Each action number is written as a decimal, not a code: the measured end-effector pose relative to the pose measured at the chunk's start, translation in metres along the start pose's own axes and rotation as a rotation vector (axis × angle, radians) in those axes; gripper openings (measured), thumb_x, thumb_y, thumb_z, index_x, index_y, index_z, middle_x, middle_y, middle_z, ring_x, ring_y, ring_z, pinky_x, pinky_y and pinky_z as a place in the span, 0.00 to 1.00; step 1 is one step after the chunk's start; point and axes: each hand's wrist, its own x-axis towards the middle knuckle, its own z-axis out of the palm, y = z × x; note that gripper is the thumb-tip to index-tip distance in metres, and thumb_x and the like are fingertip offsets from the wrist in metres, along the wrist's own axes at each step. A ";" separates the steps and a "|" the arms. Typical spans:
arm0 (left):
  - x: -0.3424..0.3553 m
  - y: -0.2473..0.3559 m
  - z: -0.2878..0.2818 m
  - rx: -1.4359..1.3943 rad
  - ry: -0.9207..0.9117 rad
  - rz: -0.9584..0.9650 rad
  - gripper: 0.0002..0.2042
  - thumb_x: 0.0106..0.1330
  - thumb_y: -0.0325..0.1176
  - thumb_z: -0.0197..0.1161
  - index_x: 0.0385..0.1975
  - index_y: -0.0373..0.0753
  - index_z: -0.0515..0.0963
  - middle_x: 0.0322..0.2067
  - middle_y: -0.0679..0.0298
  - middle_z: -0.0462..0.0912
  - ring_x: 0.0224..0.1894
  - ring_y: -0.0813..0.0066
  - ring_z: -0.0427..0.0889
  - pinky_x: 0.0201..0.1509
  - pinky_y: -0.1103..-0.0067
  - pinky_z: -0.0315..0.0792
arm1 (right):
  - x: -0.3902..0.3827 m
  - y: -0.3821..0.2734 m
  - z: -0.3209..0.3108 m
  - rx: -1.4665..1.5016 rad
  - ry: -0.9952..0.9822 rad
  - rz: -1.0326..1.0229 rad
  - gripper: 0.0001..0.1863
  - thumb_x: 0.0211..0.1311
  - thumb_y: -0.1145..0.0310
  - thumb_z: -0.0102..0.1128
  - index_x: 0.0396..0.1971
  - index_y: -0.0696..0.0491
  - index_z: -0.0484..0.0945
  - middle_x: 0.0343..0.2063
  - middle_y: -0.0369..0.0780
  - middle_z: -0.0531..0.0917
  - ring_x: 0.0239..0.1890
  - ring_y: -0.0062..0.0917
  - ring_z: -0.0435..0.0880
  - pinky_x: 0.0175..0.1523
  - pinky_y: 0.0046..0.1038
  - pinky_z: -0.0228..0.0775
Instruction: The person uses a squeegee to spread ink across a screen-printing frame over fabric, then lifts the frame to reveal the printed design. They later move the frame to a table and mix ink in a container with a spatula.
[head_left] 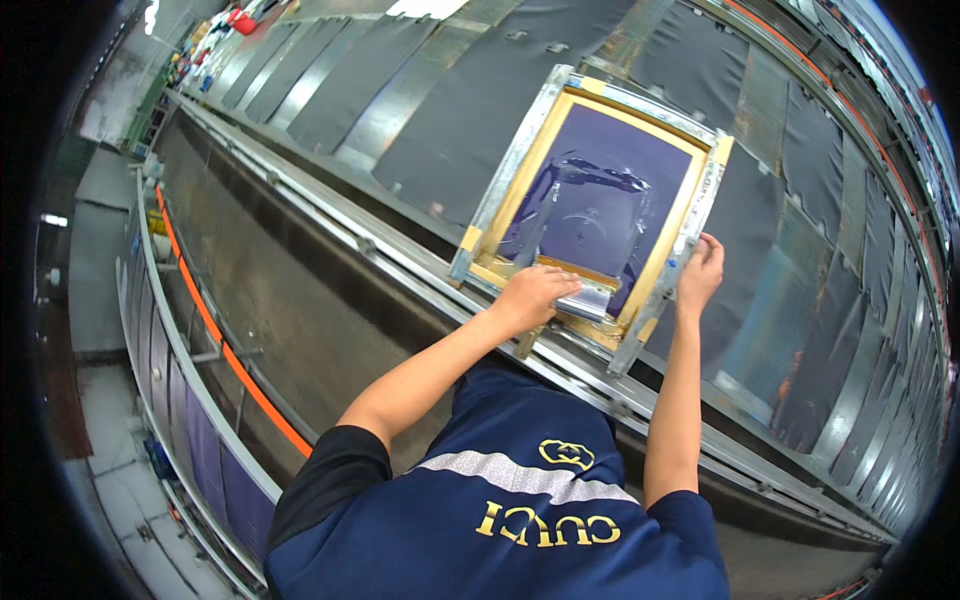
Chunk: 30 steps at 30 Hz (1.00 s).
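left hand point(537, 300) clasps 1 squeegee point(592, 300) | right hand point(702, 275) pinches 1 frame point(512, 170) by right edge | near end at worktop point(450, 110) edge | mesh point(632, 145) leaves room ahead of squeegee

I wear a navy shirt point(430, 550) at the bottom of the frame, crossed by a pale grey, speckled stripe point(505, 476). A gold outlined emblem point(566, 454) and gold lettering point(547, 525) mark it. My left sleeve point(335, 480) is black and short; my left hand point(536, 298) and right hand point(701, 270) are bare.
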 end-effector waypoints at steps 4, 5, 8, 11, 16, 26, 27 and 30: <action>-0.031 -0.132 -0.096 0.019 -0.009 -0.006 0.27 0.47 0.20 0.69 0.53 0.43 0.86 0.57 0.62 0.86 0.59 0.61 0.84 0.64 0.68 0.78 | -0.056 -0.058 0.141 0.067 -0.009 0.021 0.11 0.77 0.66 0.55 0.49 0.54 0.82 0.40 0.49 0.87 0.43 0.39 0.86 0.51 0.39 0.74; -0.041 -0.157 -0.113 0.014 -0.026 -0.026 0.27 0.48 0.20 0.68 0.53 0.43 0.86 0.57 0.62 0.86 0.59 0.60 0.84 0.63 0.68 0.79 | -0.070 -0.076 0.173 0.113 0.031 -0.047 0.11 0.77 0.66 0.55 0.49 0.54 0.81 0.37 0.48 0.87 0.39 0.38 0.86 0.48 0.39 0.74; -0.064 -0.225 -0.164 0.028 -0.026 -0.065 0.26 0.48 0.20 0.67 0.52 0.45 0.86 0.55 0.63 0.87 0.57 0.60 0.85 0.60 0.67 0.80 | -0.104 -0.117 0.244 0.096 -0.005 0.084 0.11 0.77 0.67 0.54 0.50 0.54 0.80 0.33 0.48 0.86 0.34 0.38 0.85 0.44 0.40 0.74; -0.083 -0.268 -0.192 0.079 0.018 -0.073 0.26 0.49 0.19 0.66 0.51 0.45 0.87 0.54 0.64 0.88 0.57 0.60 0.85 0.60 0.66 0.80 | -0.119 -0.140 0.291 0.104 0.028 0.049 0.10 0.77 0.67 0.54 0.50 0.54 0.80 0.32 0.49 0.86 0.33 0.42 0.85 0.43 0.41 0.74; -0.127 -0.298 -0.211 0.114 0.009 -0.016 0.30 0.49 0.17 0.65 0.55 0.51 0.85 0.58 0.69 0.86 0.61 0.62 0.83 0.65 0.64 0.77 | -0.122 -0.141 0.323 0.025 0.002 0.088 0.11 0.78 0.67 0.52 0.50 0.54 0.79 0.34 0.53 0.87 0.38 0.51 0.86 0.45 0.46 0.73; 0.005 -0.348 -0.221 0.082 -0.046 -0.094 0.25 0.51 0.18 0.67 0.49 0.51 0.88 0.51 0.65 0.90 0.53 0.63 0.88 0.57 0.70 0.80 | -0.121 -0.146 0.329 -0.074 0.023 0.174 0.10 0.77 0.67 0.52 0.49 0.52 0.79 0.34 0.53 0.86 0.39 0.53 0.85 0.44 0.49 0.73; 0.034 -0.338 -0.236 0.032 -0.096 -0.260 0.22 0.52 0.19 0.68 0.46 0.51 0.89 0.49 0.65 0.90 0.52 0.62 0.88 0.54 0.71 0.81 | -0.122 -0.147 0.328 -0.084 0.020 0.174 0.10 0.77 0.67 0.52 0.49 0.52 0.79 0.34 0.53 0.86 0.39 0.53 0.84 0.44 0.49 0.72; 0.070 -0.361 -0.233 -0.014 -0.027 -0.165 0.20 0.53 0.19 0.67 0.44 0.49 0.90 0.47 0.64 0.91 0.50 0.64 0.88 0.54 0.71 0.81 | -0.121 -0.154 0.330 -0.053 -0.012 0.178 0.10 0.77 0.67 0.52 0.49 0.52 0.79 0.31 0.53 0.85 0.36 0.54 0.84 0.41 0.49 0.71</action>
